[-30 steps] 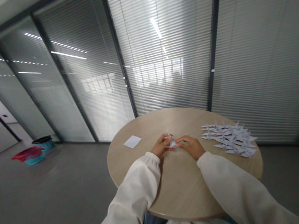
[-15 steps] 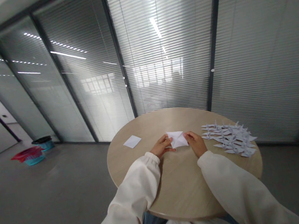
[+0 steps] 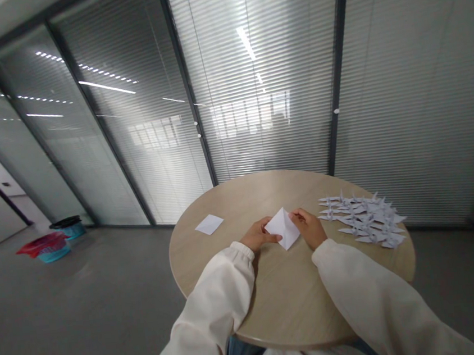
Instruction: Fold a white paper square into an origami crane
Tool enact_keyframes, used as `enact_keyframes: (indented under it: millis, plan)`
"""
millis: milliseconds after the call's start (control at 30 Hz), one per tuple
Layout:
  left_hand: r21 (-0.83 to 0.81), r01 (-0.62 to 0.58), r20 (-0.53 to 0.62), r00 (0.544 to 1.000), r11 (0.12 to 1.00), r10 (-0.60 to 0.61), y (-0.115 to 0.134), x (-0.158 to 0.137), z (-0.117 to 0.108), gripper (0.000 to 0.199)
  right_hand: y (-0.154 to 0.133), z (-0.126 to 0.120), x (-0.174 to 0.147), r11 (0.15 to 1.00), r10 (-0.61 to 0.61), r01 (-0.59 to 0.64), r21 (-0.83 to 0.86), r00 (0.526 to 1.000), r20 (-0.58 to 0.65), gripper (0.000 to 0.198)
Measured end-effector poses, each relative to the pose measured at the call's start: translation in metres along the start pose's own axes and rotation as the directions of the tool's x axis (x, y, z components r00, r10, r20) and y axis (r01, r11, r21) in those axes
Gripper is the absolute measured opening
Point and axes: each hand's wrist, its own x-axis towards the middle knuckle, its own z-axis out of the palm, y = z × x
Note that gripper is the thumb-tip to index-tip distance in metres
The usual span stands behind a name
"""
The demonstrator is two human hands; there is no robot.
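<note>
Between my hands is a white folded paper (image 3: pixel 283 229), now a diamond with a crease running down its middle. My left hand (image 3: pixel 260 235) grips its left side, thumb across the front near the lower edge. On the opposite side, my right hand (image 3: pixel 309 227) pinches the upper right edge between thumb and fingers. Some fingertips are hidden behind the paper. Left of my hands, a white square sheet (image 3: pixel 209 224) lies flat. Many white folded-paper cranes (image 3: pixel 366 220) sit in close rows to the right of my right hand.
The round wooden table (image 3: pixel 288 302) stands close to my body. Behind it runs a glass partition with blinds (image 3: pixel 260 73). On the floor at left are a blue bin with a red liner (image 3: pixel 49 248) and another with a black liner (image 3: pixel 68 226).
The held paper has turned from a wide, pinched-in shape into an upright diamond with points at top and bottom. My left thumb has shifted right onto its front.
</note>
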Motion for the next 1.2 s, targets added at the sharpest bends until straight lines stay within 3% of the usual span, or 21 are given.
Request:
enact_keyframes:
  millis: [367, 633, 767, 967, 1200]
  plan:
    - [0.014, 0.069, -0.017, 0.997, 0.997, -0.069, 0.001, -0.001, 0.005, 0.048, -0.014, -0.001, -0.004, 0.985, -0.170, 0.166, 0.042, 0.978, 0.119, 0.023]
    - [0.005, 0.044, -0.232, 0.972, 0.999, -0.042, -0.006, 0.005, -0.005, 0.047, -0.006, 0.001, -0.001, 0.998, 0.023, -0.027, 0.052, 0.996, 0.083, 0.029]
    - [-0.018, 0.060, -0.285, 0.956, 0.998, -0.062, -0.009, 0.007, -0.006, 0.048, -0.004, 0.002, 0.000, 0.994, 0.041, -0.043, 0.097, 0.999, 0.024, 0.027]
    - [-0.013, 0.055, -0.352, 0.934, 0.998, -0.056, -0.008, 0.007, -0.005, 0.044, -0.009, 0.002, -0.003, 0.999, -0.035, 0.035, 0.022, 0.999, -0.004, 0.024]
    - [-0.080, 0.037, -0.401, 0.914, 0.996, -0.066, -0.005, 0.005, -0.001, 0.043, -0.016, -0.002, -0.007, 0.958, -0.273, 0.276, -0.079, 0.961, 0.038, 0.020]
